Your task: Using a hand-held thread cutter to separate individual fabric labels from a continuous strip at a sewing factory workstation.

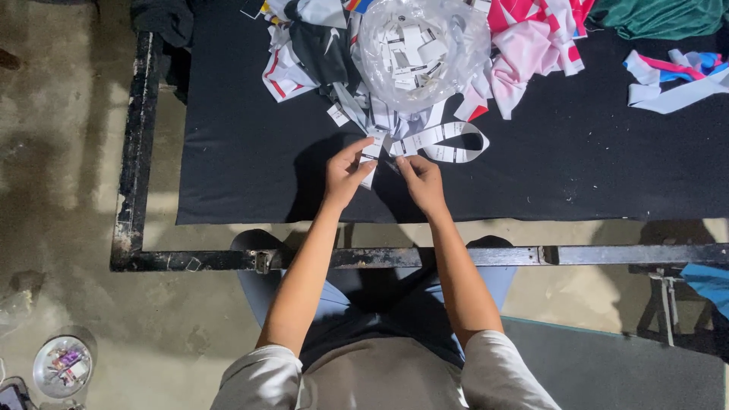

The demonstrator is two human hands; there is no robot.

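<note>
From my remote seat, the place looked like a small garment workshop. The tabletop (243, 167) was covered in black cloth and sat on a worn, paint-chipped metal frame (137, 152). Cut fabric pieces (531, 45) in pink, white, red and green lay heaped along its far edge. A clear plastic bag (421, 45) full of small white labels sat among them, and a looped strip of labels (448, 140) trailed out from it. Below the frame I saw a stained bare concrete floor (61, 190), with a small round tin of odds and ends (62, 367) on it.
</note>
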